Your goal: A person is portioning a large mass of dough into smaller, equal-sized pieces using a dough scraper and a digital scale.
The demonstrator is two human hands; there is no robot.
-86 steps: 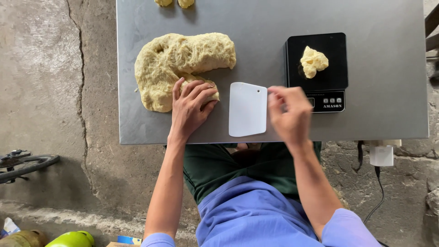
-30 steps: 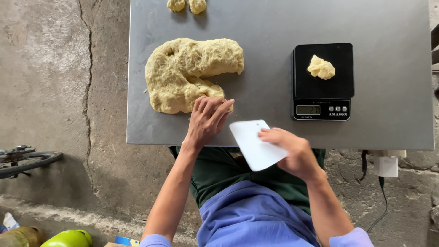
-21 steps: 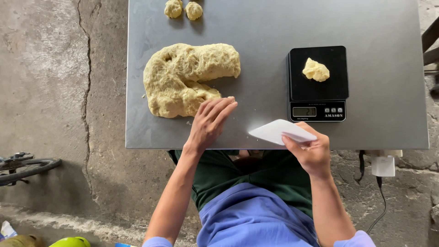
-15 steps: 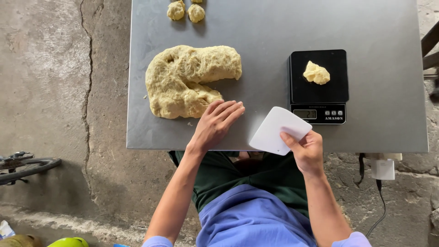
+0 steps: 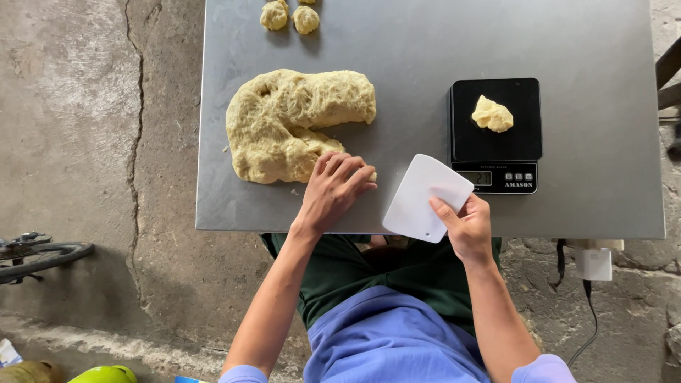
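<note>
Our left hand (image 5: 333, 191) lies flat, fingers spread and open, gripping nothing, tips touching the near end of the dough (image 5: 294, 124). Our right hand (image 5: 464, 225) pinches the white scraper (image 5: 422, 197) by its lower edge, thumb on top, blade tilted over the bench (image 5: 397, 42).

Risks, as we judge them: the scraper sits just beside the scale (image 5: 496, 135), so a wide swing could knock it or the small piece (image 5: 492, 114) on its plate. A cut close to our left fingertips could nick them. Sticky dough may drag with the blade instead of parting cleanly.

Room: the dough lies left of centre, well in from the left edge. Our hands work at the near edge, with little margin there. Open steel runs between dough and scale and across the far right. Two balls (image 5: 289, 15) sit at the far edge.
</note>
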